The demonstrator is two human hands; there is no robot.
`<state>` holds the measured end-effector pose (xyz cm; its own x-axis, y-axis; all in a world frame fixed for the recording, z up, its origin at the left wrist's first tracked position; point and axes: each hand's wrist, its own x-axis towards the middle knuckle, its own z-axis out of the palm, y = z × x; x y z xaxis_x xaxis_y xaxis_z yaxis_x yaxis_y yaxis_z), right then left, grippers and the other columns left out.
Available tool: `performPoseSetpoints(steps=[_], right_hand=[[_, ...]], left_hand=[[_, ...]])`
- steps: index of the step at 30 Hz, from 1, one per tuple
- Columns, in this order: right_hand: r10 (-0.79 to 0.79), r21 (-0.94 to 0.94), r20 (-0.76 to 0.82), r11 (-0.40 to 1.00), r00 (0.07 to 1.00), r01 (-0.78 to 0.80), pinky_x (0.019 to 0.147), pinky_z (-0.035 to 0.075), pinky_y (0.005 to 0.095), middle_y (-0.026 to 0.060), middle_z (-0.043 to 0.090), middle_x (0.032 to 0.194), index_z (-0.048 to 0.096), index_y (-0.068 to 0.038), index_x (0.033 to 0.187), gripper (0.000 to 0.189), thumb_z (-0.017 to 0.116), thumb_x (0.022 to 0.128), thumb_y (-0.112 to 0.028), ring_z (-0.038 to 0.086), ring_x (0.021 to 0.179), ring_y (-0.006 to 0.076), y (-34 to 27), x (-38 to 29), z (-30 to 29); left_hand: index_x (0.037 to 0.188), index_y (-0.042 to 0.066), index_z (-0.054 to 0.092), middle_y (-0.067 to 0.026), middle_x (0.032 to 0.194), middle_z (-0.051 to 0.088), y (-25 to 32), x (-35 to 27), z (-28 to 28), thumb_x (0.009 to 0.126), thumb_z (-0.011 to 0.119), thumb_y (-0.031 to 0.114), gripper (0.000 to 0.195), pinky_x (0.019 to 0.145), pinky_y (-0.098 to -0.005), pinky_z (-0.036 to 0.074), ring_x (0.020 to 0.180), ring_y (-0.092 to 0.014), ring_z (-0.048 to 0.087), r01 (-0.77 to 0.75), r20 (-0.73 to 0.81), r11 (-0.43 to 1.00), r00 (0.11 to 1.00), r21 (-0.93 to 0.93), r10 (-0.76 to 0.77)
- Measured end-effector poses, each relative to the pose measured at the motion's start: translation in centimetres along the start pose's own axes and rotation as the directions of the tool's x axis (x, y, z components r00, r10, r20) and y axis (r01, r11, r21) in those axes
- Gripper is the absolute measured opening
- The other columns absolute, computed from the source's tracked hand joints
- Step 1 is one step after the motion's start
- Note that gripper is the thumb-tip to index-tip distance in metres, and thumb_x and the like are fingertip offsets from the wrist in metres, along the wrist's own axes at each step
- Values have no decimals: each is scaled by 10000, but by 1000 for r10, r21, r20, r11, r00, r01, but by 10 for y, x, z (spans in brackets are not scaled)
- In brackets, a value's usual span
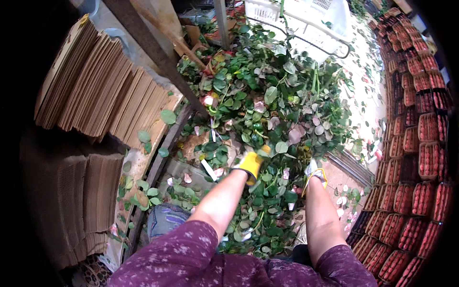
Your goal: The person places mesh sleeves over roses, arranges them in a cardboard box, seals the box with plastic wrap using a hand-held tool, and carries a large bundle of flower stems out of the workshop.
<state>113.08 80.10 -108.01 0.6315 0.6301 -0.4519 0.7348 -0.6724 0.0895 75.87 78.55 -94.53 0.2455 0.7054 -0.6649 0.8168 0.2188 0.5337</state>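
Observation:
A heap of cut rose leaves and stems (263, 195) covers the floor before me, with pale pink petals mixed in. My left hand (250, 163), in a yellow and white work glove, reaches down into the middle of the heap; it is blurred and leaves cover part of its fingers. To its right, my right hand (313, 170) wears a white glove with a yellow-edged cuff. Its fingers sink among the leaves at the heap's right side and are mostly hidden. Whether either hand grips anything cannot be seen.
Stacked cardboard sheets (93, 86) fill a shelf on the left, behind a slanting metal post (154, 50). A white plastic crate (304, 30) stands beyond the heap. Cardboard-wrapped bunches of red blooms (408, 150) line the right side. A metal track (349, 166) crosses the floor.

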Motion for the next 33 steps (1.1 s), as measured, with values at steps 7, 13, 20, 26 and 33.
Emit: performPoseSetpoints(steps=[7,13,20,26,33], right_hand=[[-29,-144,24,989,999,32,860,483,395,71,646,1131,632,-129,1198,577,371,961,-586,605,1001,265,49,19,49],[106,76,83,991,991,-113,856,481,396,60,642,1119,641,-147,1182,568,347,966,-582,596,993,259,53,23,92],[287,434,195,832,938,-345,823,479,401,52,631,1082,640,-179,1140,516,330,971,-555,576,953,249,42,11,61],[293,570,299,709,908,-416,795,478,406,46,621,1049,639,-207,1105,476,316,975,-532,558,918,240,43,11,57],[304,661,388,567,870,-492,762,476,411,38,610,1012,637,-239,1063,438,299,980,-505,538,878,230,44,-14,85]], left_hand=[[1234,-34,596,-117,1246,634,27,-3,58,796,594,49,445,1039,-293,430,1171,-201,595,-438,-234,477,873,-762,427],[1281,121,601,-104,1176,668,40,-34,-73,830,611,324,494,955,-350,472,1027,-236,637,-220,159,910,972,351,173],[1077,87,667,-192,1087,659,22,-14,-213,867,542,467,453,951,-487,428,964,-412,610,130,-783,931,588,340,204],[1270,-67,518,-281,1283,554,-71,50,-86,877,389,681,855,1081,-487,304,1170,-429,545,195,-520,844,847,500,113],[1340,80,533,-256,1244,586,-8,19,14,892,464,658,734,911,-407,462,1079,-318,609,150,-56,668,959,-729,-277]])
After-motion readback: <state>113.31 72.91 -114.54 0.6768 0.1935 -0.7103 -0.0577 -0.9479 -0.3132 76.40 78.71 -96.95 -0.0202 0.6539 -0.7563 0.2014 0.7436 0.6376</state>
